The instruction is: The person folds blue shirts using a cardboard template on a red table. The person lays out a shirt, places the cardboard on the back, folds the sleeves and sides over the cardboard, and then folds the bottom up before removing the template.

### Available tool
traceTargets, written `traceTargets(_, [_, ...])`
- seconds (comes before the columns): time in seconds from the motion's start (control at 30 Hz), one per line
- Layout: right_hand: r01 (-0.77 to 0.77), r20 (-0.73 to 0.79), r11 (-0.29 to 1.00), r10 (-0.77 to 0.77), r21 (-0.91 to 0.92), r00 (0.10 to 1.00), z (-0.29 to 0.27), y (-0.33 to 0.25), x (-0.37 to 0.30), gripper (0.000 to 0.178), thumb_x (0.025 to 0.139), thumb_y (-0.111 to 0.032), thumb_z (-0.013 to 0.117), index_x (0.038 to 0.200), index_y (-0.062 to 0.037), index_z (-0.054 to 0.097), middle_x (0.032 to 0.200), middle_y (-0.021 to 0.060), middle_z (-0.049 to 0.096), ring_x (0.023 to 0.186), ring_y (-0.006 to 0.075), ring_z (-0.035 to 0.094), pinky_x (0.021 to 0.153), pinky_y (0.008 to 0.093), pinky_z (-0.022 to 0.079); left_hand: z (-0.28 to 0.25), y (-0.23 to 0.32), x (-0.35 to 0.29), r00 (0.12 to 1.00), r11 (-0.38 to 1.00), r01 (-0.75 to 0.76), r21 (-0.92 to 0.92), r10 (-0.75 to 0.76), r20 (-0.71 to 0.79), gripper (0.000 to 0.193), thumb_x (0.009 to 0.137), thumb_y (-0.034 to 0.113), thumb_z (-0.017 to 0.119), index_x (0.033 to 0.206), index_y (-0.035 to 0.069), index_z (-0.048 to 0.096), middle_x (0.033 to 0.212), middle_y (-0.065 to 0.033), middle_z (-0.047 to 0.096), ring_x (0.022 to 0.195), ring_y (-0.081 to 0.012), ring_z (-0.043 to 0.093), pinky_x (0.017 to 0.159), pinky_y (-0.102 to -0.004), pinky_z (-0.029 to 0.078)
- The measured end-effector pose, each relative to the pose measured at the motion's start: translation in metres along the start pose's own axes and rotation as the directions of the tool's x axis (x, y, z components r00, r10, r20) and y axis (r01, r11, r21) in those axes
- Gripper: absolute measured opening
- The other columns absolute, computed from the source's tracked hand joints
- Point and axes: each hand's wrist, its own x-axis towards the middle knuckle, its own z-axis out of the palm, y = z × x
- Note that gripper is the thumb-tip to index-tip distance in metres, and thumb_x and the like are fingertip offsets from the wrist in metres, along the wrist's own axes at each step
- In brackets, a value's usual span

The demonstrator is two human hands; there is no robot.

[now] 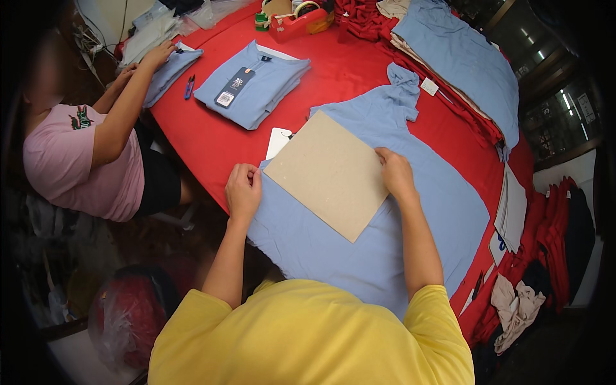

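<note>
A light blue T-shirt [423,192] lies spread over the red-covered table, one sleeve stretched toward the far side. On top of it rests a stiff square of grey-beige cardboard [327,173], turned cornerwise to me. My right hand [398,174] has its fingers closed at the cardboard's right corner. At the opposite corner, my left hand [244,194] pinches the shirt's edge, just left of the board. A white tag [278,142] sticks out beyond the board's upper left edge.
A folded blue shirt [256,83] with a dark hang tag lies farther back, beside a blue cutter [190,87]. A red tape dispenser [298,22] stands at the far edge. Stacked shirts [462,58] fill the far right. A co-worker [90,154] handles another blue shirt on the left.
</note>
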Motion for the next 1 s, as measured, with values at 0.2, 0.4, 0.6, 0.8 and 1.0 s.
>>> traceTargets(0.2, [-0.003,0.011,1.0,0.003,-0.027,1.0,-0.001,-0.005,-0.005,0.028,0.09,-0.004,0.049,0.113,-0.002,0.066,0.103,0.0216,0.067,0.096,0.0384,0.064,0.084,0.0426,0.049,0.0,-0.001,0.001,1.0,1.0,-0.003,0.014,0.003,0.008,0.007,0.082,0.008,0.065,0.081,0.003,0.059,0.077,-0.0093,0.057,0.069,-0.0267,0.059,0.061,-0.0397,0.046])
traceTargets(0.4, [0.02,0.015,0.999,-0.02,-0.029,1.0,-0.008,-0.013,-0.008,0.031,0.088,-0.001,0.048,0.114,-0.0003,0.066,0.103,0.0235,0.066,0.096,0.0389,0.064,0.084,0.0425,0.049,-0.005,0.002,0.001,0.996,0.998,0.056,0.003,-0.056,0.068,0.007,0.082,0.008,0.065,0.084,0.003,0.06,0.08,-0.01,0.057,0.072,-0.0267,0.058,0.064,-0.0393,0.047])
traceTargets(0.6, [-0.009,0.035,1.0,0.01,-0.026,0.999,-0.007,-0.01,-0.006,0.033,0.087,0.0,0.048,0.115,-0.0003,0.066,0.103,0.0233,0.067,0.095,0.0381,0.065,0.085,0.0415,0.049,-0.001,0.055,-0.01,0.966,0.964,-0.244,0.102,0.232,0.116,0.028,0.081,0.01,0.065,0.107,0.003,0.058,0.112,-0.0139,0.055,0.106,-0.0326,0.05,0.091,-0.0425,0.041])
traceTargets(0.8, [-0.041,0.038,0.993,0.037,0.108,0.999,-0.011,-0.01,-0.007,0.03,0.09,-0.003,0.05,0.116,-0.0014,0.066,0.105,0.0227,0.067,0.096,0.0362,0.065,0.087,0.0391,0.049,0.046,0.085,-0.03,0.883,0.899,-0.414,0.142,0.358,0.304,0.054,0.088,0.036,0.062,0.137,0.016,0.05,0.144,-0.0146,0.04,0.138,-0.039,0.026,0.111,-0.0584,0.019])
traceTargets(1.0, [0.011,0.004,0.996,-0.011,0.094,1.0,-0.009,-0.005,-0.008,0.028,0.09,-0.007,0.055,0.115,-0.0022,0.066,0.103,0.0203,0.066,0.093,0.0347,0.063,0.084,0.0388,0.049,0.061,0.075,-0.033,0.886,0.9,-0.357,0.248,0.243,0.395,0.062,0.09,0.05,0.055,0.143,0.02,0.045,0.153,-0.0124,0.031,0.144,-0.0385,0.016,0.112,-0.063,0.006])
